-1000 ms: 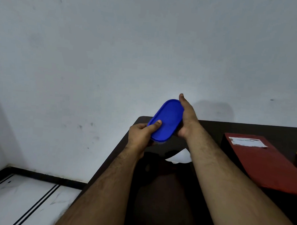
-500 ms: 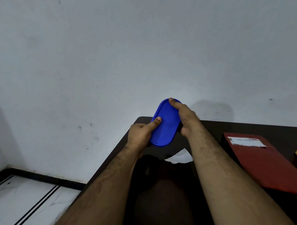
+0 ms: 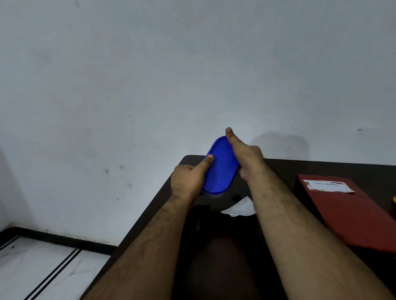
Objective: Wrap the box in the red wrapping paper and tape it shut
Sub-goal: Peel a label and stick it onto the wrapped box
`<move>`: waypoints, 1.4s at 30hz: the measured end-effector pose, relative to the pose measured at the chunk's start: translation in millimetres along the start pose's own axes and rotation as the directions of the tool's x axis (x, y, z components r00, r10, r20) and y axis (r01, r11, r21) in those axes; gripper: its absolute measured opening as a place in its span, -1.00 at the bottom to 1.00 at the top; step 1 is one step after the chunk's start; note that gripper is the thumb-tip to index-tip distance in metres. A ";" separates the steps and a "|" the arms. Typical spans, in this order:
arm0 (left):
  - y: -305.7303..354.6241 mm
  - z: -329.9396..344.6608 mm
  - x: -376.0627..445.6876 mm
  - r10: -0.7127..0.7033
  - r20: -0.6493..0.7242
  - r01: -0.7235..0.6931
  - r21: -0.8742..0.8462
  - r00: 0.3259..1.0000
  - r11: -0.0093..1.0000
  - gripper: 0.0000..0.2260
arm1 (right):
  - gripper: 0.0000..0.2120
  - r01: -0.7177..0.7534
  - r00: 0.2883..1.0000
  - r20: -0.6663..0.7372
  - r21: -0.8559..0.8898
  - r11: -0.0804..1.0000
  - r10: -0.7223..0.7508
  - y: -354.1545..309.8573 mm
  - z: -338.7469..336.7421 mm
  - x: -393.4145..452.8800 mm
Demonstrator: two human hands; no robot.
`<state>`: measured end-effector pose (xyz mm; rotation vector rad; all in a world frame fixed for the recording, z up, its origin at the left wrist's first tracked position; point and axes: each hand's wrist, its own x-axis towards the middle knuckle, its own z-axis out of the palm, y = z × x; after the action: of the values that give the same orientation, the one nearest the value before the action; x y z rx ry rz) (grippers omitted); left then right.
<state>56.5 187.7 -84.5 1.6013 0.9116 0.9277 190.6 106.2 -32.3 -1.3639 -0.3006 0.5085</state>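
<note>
Head view is showing both hands holding a blue oval box (image 3: 221, 168) up above the near-left corner of the dark table (image 3: 282, 169); the left hand (image 3: 187, 179) is gripping its lower left edge, thumb lying straight across the lid; the right hand (image 3: 244, 155) is clasping the upper right rim, thumb reaching past the top end; red wrapping paper (image 3: 348, 213) is lying flat to the right, well apart, bearing a white label (image 3: 328, 186).
</note>
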 end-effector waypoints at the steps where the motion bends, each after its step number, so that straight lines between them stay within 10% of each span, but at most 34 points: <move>1: 1.1 -2.9 1.7 -0.037 -0.033 0.036 -0.003 0.999 0.999 -0.39 | -0.09 0.063 0.997 -0.038 -0.078 0.995 -0.066 -4.4 0.6 -2.5; 8: -3.4 -26.4 16.1 -0.149 -0.149 0.181 0.228 0.977 0.957 -0.30 | -0.38 0.239 0.967 0.013 -0.402 0.884 -0.256 -39.9 2.3 -16.8; 16: -5.7 -28.6 19.7 -0.123 -0.093 0.153 0.461 0.988 0.874 -0.44 | -0.68 0.246 0.952 0.146 -0.886 0.393 -0.268 -23.7 -7.1 -51.5; 21: 2.3 -23.4 5.3 0.150 -0.137 -0.031 0.628 0.979 0.778 -0.48 | -0.65 0.246 0.947 0.182 -0.941 0.235 -0.264 -29.2 -42.0 -73.6; 24: 11.7 -11.1 -14.2 0.640 -0.008 -0.436 0.727 0.768 0.531 -0.58 | -0.63 0.244 0.933 0.168 -0.945 0.218 -0.318 -41.8 -77.1 -94.9; 27: 27.2 21.7 -56.1 0.830 0.160 -0.737 0.569 0.534 0.365 -0.69 | -0.63 0.193 0.910 0.110 -0.965 0.175 -0.399 -56.1 -128.2 -124.4; 34: 61.4 82.5 -142.9 0.504 0.565 -0.712 0.232 0.654 0.663 -0.47 | -0.51 0.096 0.933 0.018 -0.975 0.202 -0.359 -61.3 -222.9 -163.4; 37: 68.3 89.0 -169.5 0.362 0.644 -0.589 0.173 0.674 0.789 -0.50 | -0.43 0.168 0.969 0.082 -0.910 0.379 -0.233 -51.3 -244.4 -177.8; 42: 58.3 88.0 -187.6 0.364 0.672 -0.637 0.208 0.645 0.743 -0.41 | -0.27 0.236 0.972 0.224 -0.894 0.380 -0.077 -31.0 -261.6 -182.4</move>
<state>64.5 -26.6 -66.3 2.4415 0.1821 0.5155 167.8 -213.4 -36.4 -2.3804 -0.9443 0.2462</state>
